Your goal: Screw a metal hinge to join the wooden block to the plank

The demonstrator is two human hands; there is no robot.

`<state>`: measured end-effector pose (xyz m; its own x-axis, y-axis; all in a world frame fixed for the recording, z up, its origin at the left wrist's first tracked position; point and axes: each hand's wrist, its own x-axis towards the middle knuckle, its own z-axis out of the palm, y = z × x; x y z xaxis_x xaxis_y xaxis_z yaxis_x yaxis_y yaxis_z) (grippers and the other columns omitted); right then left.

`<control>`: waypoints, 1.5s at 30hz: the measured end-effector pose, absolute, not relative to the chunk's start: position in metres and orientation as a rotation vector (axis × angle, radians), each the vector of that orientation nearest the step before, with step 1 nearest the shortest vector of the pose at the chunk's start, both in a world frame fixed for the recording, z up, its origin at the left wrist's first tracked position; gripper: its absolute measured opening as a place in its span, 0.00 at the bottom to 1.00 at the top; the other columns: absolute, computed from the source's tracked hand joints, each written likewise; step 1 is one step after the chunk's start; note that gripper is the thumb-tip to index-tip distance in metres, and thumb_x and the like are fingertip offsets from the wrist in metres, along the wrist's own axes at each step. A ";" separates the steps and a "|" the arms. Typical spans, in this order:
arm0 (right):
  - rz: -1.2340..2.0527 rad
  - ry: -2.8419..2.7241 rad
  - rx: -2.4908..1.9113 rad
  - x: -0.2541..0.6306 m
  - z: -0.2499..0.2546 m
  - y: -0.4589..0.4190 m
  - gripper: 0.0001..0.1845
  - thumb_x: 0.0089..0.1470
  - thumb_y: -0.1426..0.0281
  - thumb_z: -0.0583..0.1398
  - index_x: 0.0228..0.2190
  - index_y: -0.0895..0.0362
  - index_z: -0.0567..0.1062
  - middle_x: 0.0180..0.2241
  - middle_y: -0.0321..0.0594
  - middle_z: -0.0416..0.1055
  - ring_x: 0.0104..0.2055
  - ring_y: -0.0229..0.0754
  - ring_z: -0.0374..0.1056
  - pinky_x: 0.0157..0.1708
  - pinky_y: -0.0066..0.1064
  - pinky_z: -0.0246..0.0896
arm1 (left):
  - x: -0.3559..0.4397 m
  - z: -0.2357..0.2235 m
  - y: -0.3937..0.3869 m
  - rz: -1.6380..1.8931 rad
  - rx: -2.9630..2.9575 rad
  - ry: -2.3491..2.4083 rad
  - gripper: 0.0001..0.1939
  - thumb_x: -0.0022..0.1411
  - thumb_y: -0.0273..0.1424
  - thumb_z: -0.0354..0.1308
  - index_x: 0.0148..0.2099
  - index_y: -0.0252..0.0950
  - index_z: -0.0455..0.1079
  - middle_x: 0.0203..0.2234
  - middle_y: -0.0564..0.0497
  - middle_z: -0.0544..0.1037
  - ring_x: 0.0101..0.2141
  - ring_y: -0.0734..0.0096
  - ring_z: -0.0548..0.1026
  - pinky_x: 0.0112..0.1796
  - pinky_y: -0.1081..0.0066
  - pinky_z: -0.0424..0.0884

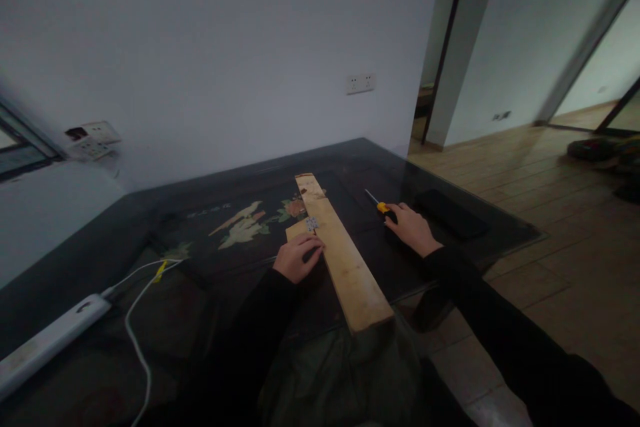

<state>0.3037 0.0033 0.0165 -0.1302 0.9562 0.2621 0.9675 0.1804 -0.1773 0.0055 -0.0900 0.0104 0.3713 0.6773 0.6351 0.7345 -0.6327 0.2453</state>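
Observation:
A long wooden board lies on the dark table, its near end reaching past the table's front edge. Against its left side is a short wooden piece, partly hidden under my left hand. A small metal plate with holes lies across where the two pieces meet. My left hand is closed over the short piece, its fingertips at the board's edge. To the right of the board, my right hand grips a screwdriver with a yellow and black handle. Its shaft points up and left, away from the wood.
The glossy table carries a painted bird-and-flower picture. A dark flat object lies right of my right hand. At the left are a white power strip and a white cable with a yellow tag. A wall stands behind the table.

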 end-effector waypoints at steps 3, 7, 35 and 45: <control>-0.043 -2.145 -1.844 0.306 0.016 0.001 0.24 0.61 0.59 0.49 0.55 0.52 0.67 0.48 0.46 0.69 0.39 0.50 0.73 0.32 0.37 0.63 | 0.006 0.012 -0.091 -1.120 -2.530 -1.298 0.08 0.63 0.29 0.54 0.39 0.38 0.75 0.37 0.48 0.80 0.40 0.67 0.78 0.43 0.68 0.75; -0.041 -2.121 -1.749 0.311 0.014 0.000 0.27 0.60 0.56 0.51 0.55 0.56 0.67 0.46 0.49 0.69 0.47 0.52 0.69 0.40 0.37 0.65 | 0.006 0.014 -0.091 -1.111 -2.537 -1.306 0.08 0.63 0.29 0.54 0.39 0.38 0.75 0.37 0.48 0.80 0.40 0.67 0.78 0.43 0.68 0.75; -0.096 -2.259 -1.682 0.312 0.002 0.009 0.26 0.60 0.69 0.51 0.60 0.59 0.61 0.43 0.53 0.64 0.45 0.50 0.65 0.43 0.36 0.59 | 0.010 0.013 -0.095 -1.088 -2.615 -1.345 0.09 0.65 0.29 0.53 0.40 0.39 0.75 0.37 0.48 0.80 0.40 0.67 0.78 0.43 0.68 0.74; -0.111 -2.219 -1.730 0.312 0.005 0.004 0.27 0.60 0.63 0.52 0.59 0.57 0.61 0.45 0.52 0.65 0.44 0.50 0.66 0.41 0.36 0.60 | 0.008 0.017 -0.095 -1.065 -2.545 -1.343 0.10 0.65 0.30 0.52 0.41 0.39 0.75 0.38 0.48 0.80 0.41 0.68 0.78 0.43 0.69 0.75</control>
<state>0.3122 0.0041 0.0053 -0.2123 0.9304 0.2989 0.9555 0.2617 -0.1359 0.0075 -0.0951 0.0168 0.3767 0.6997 0.6071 0.7504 -0.6147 0.2428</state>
